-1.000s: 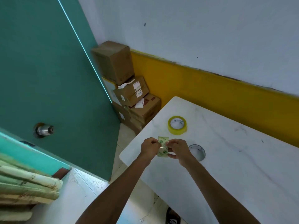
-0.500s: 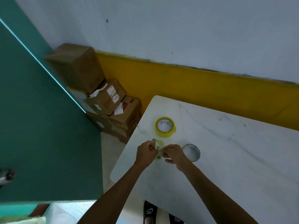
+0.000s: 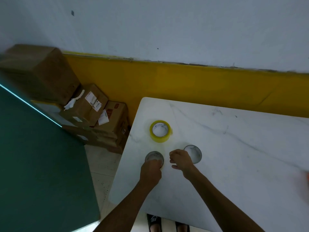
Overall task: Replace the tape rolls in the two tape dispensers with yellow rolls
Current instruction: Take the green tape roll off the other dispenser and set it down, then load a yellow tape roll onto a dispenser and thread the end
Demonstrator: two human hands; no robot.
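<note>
A yellow tape roll [image 3: 160,131] lies flat on the white marble table [image 3: 234,156], near its left edge. Just in front of it a nearly used-up clear roll [image 3: 153,156] lies flat, and the fingers of my left hand [image 3: 150,171] grip its near rim. A second clear ring [image 3: 194,154] lies to the right. My right hand [image 3: 181,160] hovers between the two rings with loosely curled fingers, holding nothing and touching the second ring's left side. No tape dispenser shows clearly.
A blurred red thing [image 3: 306,180] shows at the right edge of the table. Stacked cardboard boxes [image 3: 87,108] stand on the floor left of the table, against the yellow wall band. A green door [image 3: 41,164] fills the left side.
Both hands held the clear roll upright between them above the table. Now it lies flat under my left hand, and my right hand has let go. The camera swung right and down.
</note>
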